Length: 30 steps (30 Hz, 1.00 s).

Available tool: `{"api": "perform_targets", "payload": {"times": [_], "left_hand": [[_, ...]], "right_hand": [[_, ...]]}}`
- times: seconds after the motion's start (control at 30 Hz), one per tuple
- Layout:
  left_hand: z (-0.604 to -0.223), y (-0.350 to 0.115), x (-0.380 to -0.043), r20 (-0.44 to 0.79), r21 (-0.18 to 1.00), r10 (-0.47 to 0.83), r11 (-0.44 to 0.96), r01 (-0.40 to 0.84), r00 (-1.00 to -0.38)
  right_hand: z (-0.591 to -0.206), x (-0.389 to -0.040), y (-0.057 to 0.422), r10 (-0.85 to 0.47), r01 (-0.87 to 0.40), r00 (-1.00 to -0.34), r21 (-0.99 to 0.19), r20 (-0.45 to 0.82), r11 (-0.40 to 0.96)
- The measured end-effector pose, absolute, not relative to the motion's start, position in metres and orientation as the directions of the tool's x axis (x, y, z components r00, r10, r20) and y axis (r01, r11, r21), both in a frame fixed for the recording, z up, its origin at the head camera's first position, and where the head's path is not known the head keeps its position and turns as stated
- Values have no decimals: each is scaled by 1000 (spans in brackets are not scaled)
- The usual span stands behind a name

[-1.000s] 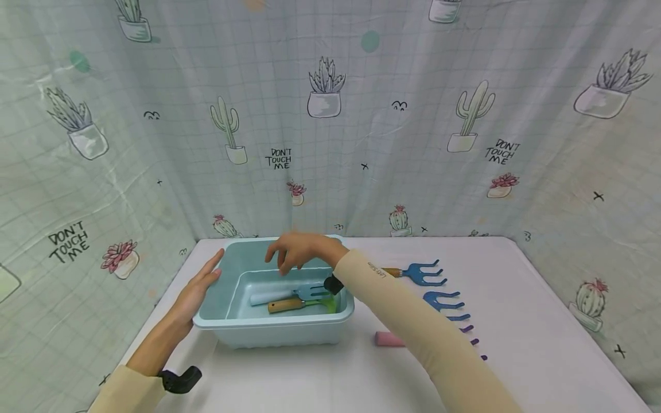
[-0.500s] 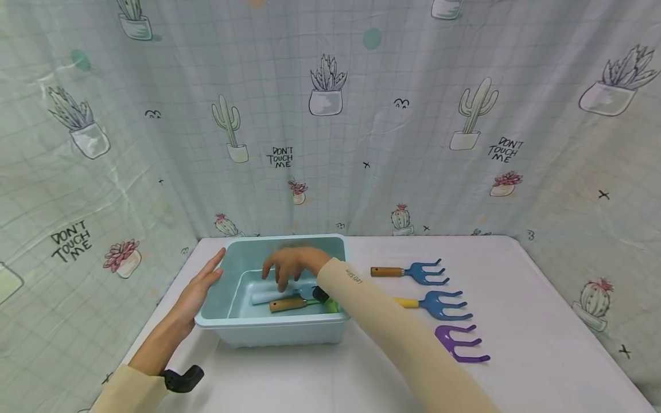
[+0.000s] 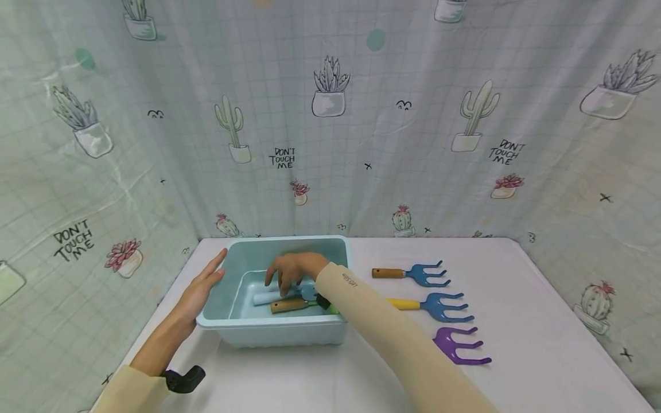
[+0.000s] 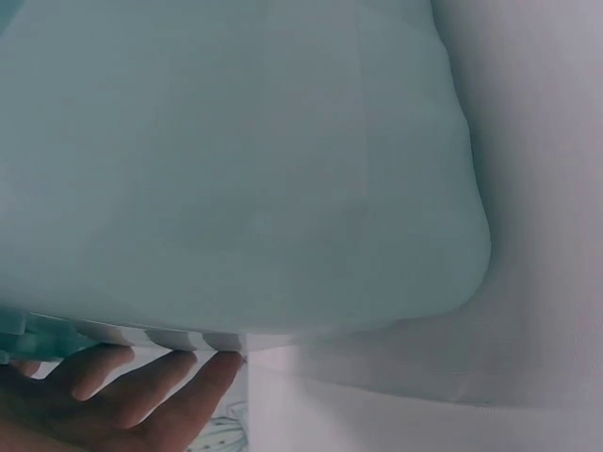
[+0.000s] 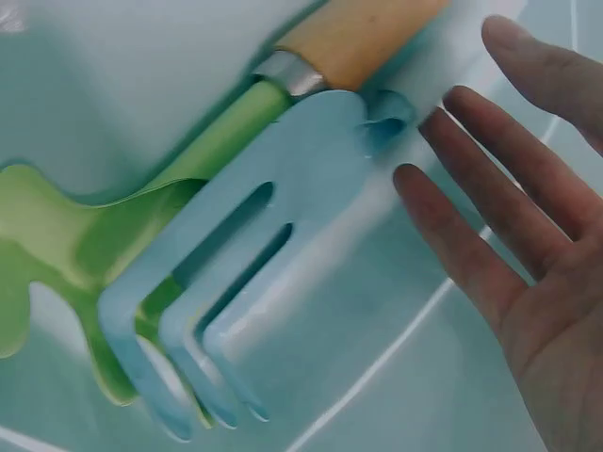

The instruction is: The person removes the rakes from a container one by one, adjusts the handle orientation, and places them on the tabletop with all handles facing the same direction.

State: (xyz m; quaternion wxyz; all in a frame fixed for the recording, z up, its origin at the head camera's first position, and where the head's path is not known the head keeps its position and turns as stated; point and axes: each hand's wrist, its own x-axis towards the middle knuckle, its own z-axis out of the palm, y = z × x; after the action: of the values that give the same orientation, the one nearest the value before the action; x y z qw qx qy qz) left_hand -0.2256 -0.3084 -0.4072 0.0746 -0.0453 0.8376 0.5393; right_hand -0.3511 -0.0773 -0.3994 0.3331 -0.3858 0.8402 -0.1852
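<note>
A pale blue plastic bin [image 3: 279, 336] stands on the white table. Straight fingers of my left hand [image 3: 197, 291] rest against the bin's left side; the left wrist view shows these fingertips [image 4: 221, 363] touching its wall. Inside the bin lie a light blue hand fork [image 5: 311, 169] and, partly beneath it, a green garden tool [image 5: 61, 231] with a wooden handle [image 3: 287, 305]. My right hand [image 3: 294, 271] reaches into the bin, over the light blue fork's handle [image 3: 265, 297]. Its fingers are spread and hold nothing, near the fork's neck in the right wrist view.
Right of the bin lie a blue hand fork [image 3: 423, 275] with a wooden handle, another blue fork [image 3: 445, 307] with a yellow handle, and a purple fork [image 3: 457, 345], its handle hidden by my right sleeve [image 3: 392, 344]. A cactus-print curtain [image 3: 330, 143] hangs behind the table.
My right hand has lowered into the bin toward the light blue fork, and its sleeve has moved left, uncovering more of the forks on the table. My left hand stays at the bin.
</note>
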Motion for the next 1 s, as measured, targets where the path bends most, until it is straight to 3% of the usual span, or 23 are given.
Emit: {"api": "perform_targets", "payload": {"times": [0.27, 0.77, 1.0], "left_hand": [[-409, -309, -227, -179, 892, 2, 423, -161, -984], [-405, -308, -226, -165, 901, 4, 408, -149, -986], [-407, -308, -226, -165, 904, 7, 401, -148, -986]], "right_hand": [[-411, -351, -78, -758, -533, -499, -542, -419, 650], [-408, -346, -81, -783, -672, -501, -405, -367, 620], [-407, -347, -82, -792, -673, -505, -418, -342, 610]]}}
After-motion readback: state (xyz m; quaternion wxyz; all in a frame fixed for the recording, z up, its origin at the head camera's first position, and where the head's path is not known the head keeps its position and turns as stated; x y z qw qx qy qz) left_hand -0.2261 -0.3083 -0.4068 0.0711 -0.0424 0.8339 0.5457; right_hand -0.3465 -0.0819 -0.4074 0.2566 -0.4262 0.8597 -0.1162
